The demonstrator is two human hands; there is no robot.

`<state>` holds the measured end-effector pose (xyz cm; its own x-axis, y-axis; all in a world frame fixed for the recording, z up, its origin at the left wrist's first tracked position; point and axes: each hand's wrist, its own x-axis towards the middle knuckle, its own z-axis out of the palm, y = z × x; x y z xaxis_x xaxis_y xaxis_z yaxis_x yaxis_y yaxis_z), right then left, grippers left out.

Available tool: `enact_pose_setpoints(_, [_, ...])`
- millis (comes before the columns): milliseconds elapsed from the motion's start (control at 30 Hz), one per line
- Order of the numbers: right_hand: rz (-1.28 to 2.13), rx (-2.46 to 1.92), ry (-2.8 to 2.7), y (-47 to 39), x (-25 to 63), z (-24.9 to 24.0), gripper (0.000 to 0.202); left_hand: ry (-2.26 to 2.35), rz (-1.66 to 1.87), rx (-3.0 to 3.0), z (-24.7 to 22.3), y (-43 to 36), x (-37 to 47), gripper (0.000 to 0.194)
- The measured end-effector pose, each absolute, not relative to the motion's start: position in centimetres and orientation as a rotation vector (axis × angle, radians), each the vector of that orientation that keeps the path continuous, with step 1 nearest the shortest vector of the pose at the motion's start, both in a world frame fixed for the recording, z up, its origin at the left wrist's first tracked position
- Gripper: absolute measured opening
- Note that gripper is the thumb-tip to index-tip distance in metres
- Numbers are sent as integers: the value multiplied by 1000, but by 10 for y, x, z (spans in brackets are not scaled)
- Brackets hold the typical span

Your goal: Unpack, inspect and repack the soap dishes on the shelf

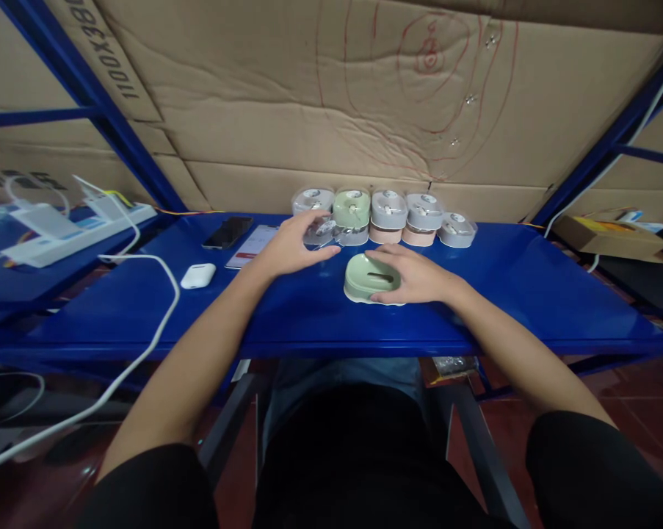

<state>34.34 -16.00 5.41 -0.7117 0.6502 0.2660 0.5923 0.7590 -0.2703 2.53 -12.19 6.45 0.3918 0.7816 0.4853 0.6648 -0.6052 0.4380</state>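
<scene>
My left hand [296, 246] is curved around a clear plastic lid [321, 234] with a label, its thumb below and its fingers above. This lid is just in front of the left end of a group of stacked boxes, and part of it is behind my fingers. My right hand [411, 273] grips the right side of a pale green oval container [358, 279], which stands uncovered on the blue table [298, 312]. A dark elongated slot shows in the container's floor. Thumb and fingers lie on its near and far rims.
Behind my hands stand lidded boxes, among them a green box [352, 209] and a grey box [457, 230]. To the left lie a white earbud case [197, 275], a dark phone [227, 233] and a lit screen [248, 250]. A white cable [169, 312] crosses the table's left side.
</scene>
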Motion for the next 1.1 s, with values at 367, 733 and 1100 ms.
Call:
enact_pose_setpoints(367, [308, -955, -2614, -150, 338, 36, 94, 1102, 986, 2494, 57, -128, 42, 84])
enact_pose_setpoints(733, [365, -1221, -1878, -126, 371, 49, 59, 847, 837, 2569, 48, -145, 76, 85])
enact_pose_setpoints(1100, [370, -975, -2373, -142, 362, 56, 65, 718, 704, 2539, 29, -130, 81, 102])
